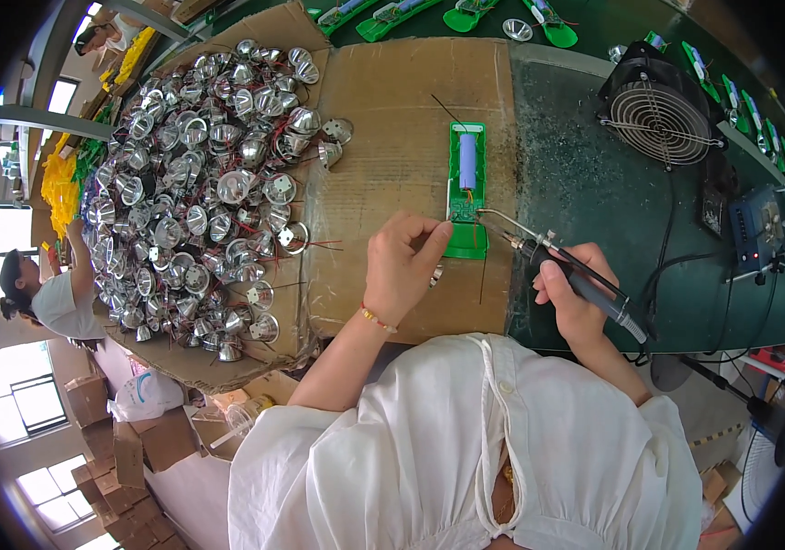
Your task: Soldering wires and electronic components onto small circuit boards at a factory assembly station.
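On the cardboard sheet (pixel 383 137) in front of me lies a green plastic lamp housing (pixel 468 243). Inside it sit a blue cylindrical battery (pixel 467 163) and a small green circuit board (pixel 464 213) with thin wires. My left hand (pixel 408 257) is closed at the board's left side, thumb and forefinger pinched; whatever is between them is hidden. Part of a silvery reflector (pixel 435 275) shows under its fingers. My right hand (pixel 580 286) grips a black soldering iron (pixel 594 298). A thin metal feed tube (pixel 511 223) attached to the iron reaches the board.
A large heap of silvery reflectors (pixel 195 197) with red wires fills the left. At right stand a fan with a wire guard (pixel 660 124) and a blue control box (pixel 759 229), with cables. More green housings (pixel 397 16) line the far edge. Another person (pixel 62 298) works at far left.
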{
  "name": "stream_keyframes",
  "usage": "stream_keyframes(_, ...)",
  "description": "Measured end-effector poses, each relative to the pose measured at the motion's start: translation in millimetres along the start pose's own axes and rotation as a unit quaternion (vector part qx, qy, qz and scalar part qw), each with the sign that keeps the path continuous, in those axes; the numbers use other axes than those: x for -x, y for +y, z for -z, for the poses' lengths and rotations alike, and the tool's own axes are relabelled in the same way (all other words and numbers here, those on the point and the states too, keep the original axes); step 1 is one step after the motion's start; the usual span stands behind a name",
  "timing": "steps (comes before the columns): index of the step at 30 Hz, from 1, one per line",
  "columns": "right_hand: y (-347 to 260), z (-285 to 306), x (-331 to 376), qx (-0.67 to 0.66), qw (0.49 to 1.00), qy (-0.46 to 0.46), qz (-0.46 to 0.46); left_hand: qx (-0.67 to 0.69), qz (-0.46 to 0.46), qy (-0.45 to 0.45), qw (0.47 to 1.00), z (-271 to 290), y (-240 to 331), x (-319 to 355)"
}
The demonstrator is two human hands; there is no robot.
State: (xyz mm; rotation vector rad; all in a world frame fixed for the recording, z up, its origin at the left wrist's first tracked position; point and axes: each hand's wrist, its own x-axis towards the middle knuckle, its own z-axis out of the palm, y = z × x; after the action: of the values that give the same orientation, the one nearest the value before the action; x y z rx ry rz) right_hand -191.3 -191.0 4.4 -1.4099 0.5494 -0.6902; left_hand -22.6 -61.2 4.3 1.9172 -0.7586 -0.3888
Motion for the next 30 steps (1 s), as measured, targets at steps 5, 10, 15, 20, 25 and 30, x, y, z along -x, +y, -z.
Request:
stream_keyframes(5,1.2,-10.5,-5.6,0.0,1.0,0.006,0.002,-0.017,0.002,0.02,1.0,-3.3,2.0,-0.9)
stream_keyframes(10,5.8,-13.4,-9.9,-0.001,1.0,-0.01,-0.009,-0.026,-0.008,0.028,0.999,-5.8,-0.9,-2.9)
stream_keyframes(15,1.8,-13.7,-8.7,-0.009,0.999,0.002,-0.037,-0.023,-0.012,0.035,0.999,-7.1,-1.7,-3.8)
stream_keyframes(20,0.0,-10.9,-6.5,-0.012,0.999,0.031,-0.015,-0.031,-0.001,0.039,0.999,-7.9,-2.4,-4.1)
stream_keyframes(25,0.8,-6.6,-4.5,-0.02,0.999,0.026,-0.014,-0.039,-0.006,0.042,0.998,-8.8,0.3,-5.2)
stream_keyframes(30,2.3,-4.7,-3.1,-0.034,0.999,0.025,-0.017,-0.054,-0.007,0.04,0.998,-8.6,-2.0,-5.1)
